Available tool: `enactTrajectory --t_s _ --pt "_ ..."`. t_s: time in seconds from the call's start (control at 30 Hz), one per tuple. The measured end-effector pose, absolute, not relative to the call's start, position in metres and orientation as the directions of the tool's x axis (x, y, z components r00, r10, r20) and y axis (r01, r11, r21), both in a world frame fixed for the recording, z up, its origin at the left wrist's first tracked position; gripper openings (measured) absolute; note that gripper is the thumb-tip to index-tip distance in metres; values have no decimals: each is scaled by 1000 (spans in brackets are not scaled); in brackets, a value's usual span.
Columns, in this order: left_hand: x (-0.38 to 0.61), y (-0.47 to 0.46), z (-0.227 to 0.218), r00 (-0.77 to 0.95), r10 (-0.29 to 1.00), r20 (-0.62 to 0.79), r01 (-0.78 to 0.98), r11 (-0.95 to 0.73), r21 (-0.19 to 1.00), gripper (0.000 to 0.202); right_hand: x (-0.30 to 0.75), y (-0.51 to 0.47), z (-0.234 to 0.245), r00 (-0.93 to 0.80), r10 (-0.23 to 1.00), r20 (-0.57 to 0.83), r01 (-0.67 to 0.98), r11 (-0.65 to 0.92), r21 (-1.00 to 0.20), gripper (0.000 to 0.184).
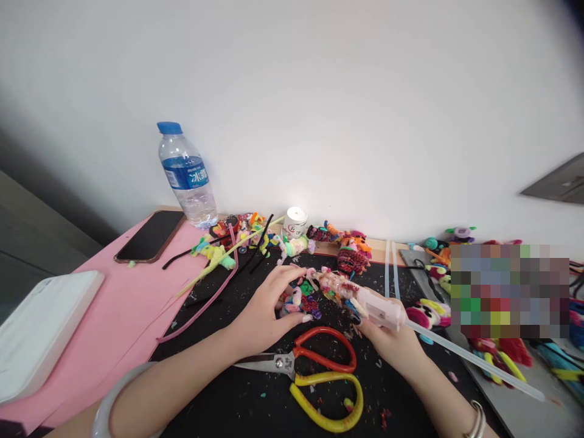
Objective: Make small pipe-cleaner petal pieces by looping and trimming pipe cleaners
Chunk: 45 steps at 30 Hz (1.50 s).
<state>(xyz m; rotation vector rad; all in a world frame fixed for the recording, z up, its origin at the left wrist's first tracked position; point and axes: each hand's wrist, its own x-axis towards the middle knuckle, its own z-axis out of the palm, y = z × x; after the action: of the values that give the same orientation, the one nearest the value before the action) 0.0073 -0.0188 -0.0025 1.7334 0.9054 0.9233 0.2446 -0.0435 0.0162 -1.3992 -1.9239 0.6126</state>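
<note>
My right hand is wrapped round a pale pink hot glue gun. Bits of coloured fuzz cover its front end, and a long translucent glue stick sticks out of its back. My left hand curves its fingers and thumb about a small multicoloured bundle of pipe-cleaner pieces, close to the gun's nozzle; its exact shape is partly hidden. Below both hands, scissors with one red and one yellow handle lie on the black mat.
Several pipe-cleaner figures line the wall, with a white paper cup among them. A water bottle, a phone and a white box are on the left. More figures lie at right, beside a blurred-out patch.
</note>
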Motion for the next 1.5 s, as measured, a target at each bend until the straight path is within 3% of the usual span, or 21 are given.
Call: enactTrajectory --t_s 0.73,0.87,0.93,1.03,1.2,1.33,1.5 --pt "7 -18 -5 415 884 216 212 -324 922 57 242 -43 23 -217 954 205 644 298 -705 11" --pt "7 -18 -5 396 894 209 172 -296 940 56 241 -43 29 -196 946 257 671 320 -669 11" --pt "8 -18 -5 374 905 204 149 -276 950 55 242 -43 31 -140 948 286 714 297 -634 8" --pt "9 -15 -6 296 932 208 83 -242 967 55 247 -40 33 49 929 367 798 185 -574 18" --pt "7 -5 -8 54 980 193 -34 -191 981 55 264 -28 35 362 829 426 885 -163 -435 35" --pt "4 4 -9 -92 977 194 -34 -198 980 56 280 -19 31 329 875 356 930 -235 -281 47" --pt "2 4 -8 -93 977 193 -11 -194 981 55 285 -18 24 272 933 234 958 -284 21 39"
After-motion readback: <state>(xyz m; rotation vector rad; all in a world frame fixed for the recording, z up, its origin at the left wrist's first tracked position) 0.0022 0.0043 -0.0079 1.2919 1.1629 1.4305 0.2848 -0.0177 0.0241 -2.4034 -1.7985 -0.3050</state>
